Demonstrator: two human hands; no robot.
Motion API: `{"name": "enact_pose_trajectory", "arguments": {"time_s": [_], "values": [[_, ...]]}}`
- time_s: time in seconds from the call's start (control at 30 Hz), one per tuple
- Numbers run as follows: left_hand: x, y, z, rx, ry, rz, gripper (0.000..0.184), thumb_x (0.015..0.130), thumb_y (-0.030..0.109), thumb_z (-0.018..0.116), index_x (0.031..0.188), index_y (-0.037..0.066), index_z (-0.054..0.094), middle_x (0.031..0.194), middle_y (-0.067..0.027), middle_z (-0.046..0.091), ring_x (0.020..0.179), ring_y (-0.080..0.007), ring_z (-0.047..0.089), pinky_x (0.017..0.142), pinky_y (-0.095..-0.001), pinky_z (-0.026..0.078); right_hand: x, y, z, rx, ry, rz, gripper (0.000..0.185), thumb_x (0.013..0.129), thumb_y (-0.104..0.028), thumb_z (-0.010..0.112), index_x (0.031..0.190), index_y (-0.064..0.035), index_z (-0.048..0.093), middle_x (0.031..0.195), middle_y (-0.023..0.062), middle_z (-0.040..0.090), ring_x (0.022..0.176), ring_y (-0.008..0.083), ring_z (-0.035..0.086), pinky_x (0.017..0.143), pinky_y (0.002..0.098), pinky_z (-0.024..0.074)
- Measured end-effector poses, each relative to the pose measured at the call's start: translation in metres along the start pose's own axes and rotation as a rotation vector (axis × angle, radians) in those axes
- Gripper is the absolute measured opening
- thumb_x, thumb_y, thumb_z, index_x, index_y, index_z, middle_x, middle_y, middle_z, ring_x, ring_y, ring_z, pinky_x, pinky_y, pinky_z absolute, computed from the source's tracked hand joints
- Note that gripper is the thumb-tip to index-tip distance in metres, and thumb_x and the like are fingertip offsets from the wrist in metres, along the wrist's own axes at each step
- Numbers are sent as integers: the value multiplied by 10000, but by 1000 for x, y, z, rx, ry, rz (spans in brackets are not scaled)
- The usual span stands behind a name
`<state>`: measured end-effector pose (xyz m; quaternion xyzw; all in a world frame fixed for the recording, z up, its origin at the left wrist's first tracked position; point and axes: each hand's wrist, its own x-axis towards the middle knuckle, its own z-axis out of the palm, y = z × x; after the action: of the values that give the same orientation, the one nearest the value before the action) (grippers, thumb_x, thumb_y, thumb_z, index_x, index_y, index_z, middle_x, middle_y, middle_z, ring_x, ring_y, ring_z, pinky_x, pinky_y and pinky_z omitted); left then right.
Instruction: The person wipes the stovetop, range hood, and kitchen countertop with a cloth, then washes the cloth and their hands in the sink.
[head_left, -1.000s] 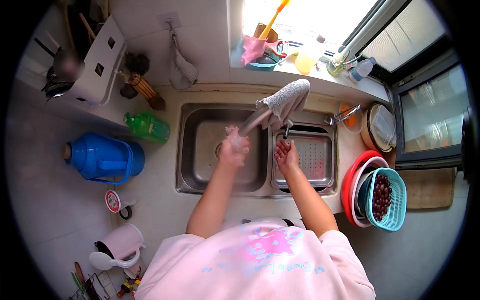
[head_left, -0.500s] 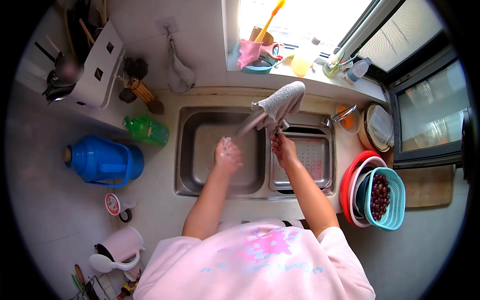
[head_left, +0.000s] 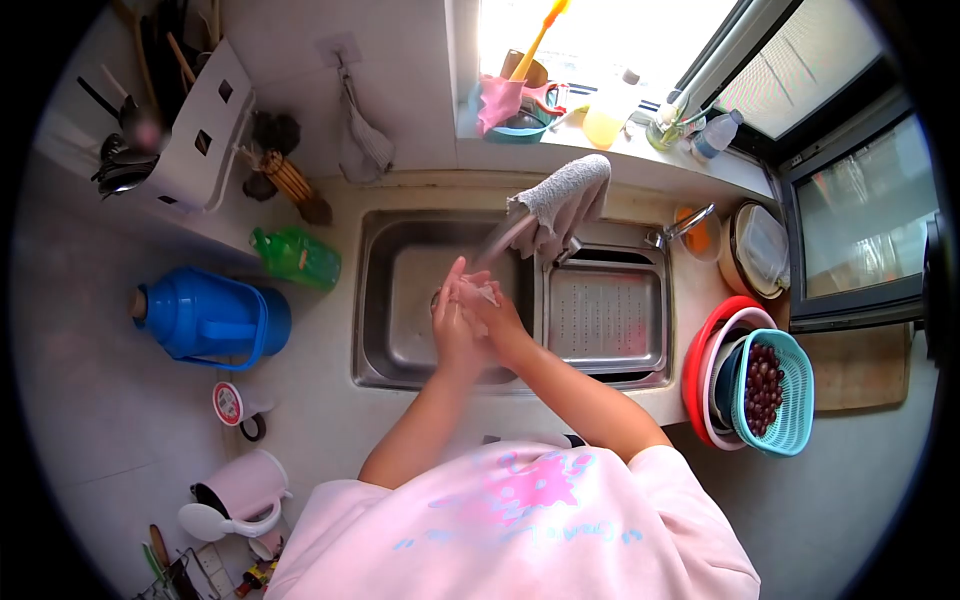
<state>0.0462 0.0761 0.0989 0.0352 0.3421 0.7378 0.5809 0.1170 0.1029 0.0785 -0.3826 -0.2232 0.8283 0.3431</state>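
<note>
My left hand (head_left: 452,312) and my right hand (head_left: 492,312) are pressed together over the left basin of the steel sink (head_left: 385,372). The left hand is open, its fingers stretched upward. My right hand lies against its palm side with fingers extended, partly hidden and slightly blurred. Whitish wet patches, perhaps foam or water, show on both. Just above them ends the faucet spout (head_left: 505,237), with a grey cloth (head_left: 572,200) draped over the faucet. I cannot clearly make out a water stream. A perforated steel tray (head_left: 605,312) sits in the right basin.
Left of the sink stand a green bottle (head_left: 300,258) and a blue thermos jug (head_left: 215,318). On the right, stacked basins (head_left: 700,375) lean beside a turquoise basket (head_left: 797,400) of dark red grapes (head_left: 762,390). An open window (head_left: 860,215) juts in at the right.
My right hand has moved left, from beside the faucet to my left hand. The two hands, apart before, now touch. The left hand's fingers have straightened.
</note>
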Motion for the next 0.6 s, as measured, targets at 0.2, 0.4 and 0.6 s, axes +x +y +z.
{"name": "enact_pose_trajectory", "arguments": {"time_s": [0.2,0.4,0.6], "values": [[12,7,-13,-43,53,-73,264,1055,348,489,1066,103,583,914,-22,606,818,-124,590,750,-288,521,16,14,15,-617,159,-474,205,891,-174,718,1035,-46,650,966,95,696,927,194,669,804,317,513],[24,5,-24,-91,353,-206,314,1003,441,564,940,134,560,873,-2,581,838,-141,587,770,-306,511,22,-2,11,-1190,44,-545,197,838,-137,705,1003,-45,649,957,218,689,890,389,680,724,417,534],[30,7,-34,-46,410,-219,391,1008,439,570,798,109,551,713,3,555,645,-117,555,620,-253,489,19,16,7,-1230,61,-528,258,914,-224,636,1092,-36,631,965,221,688,908,384,677,759,438,521]]}}
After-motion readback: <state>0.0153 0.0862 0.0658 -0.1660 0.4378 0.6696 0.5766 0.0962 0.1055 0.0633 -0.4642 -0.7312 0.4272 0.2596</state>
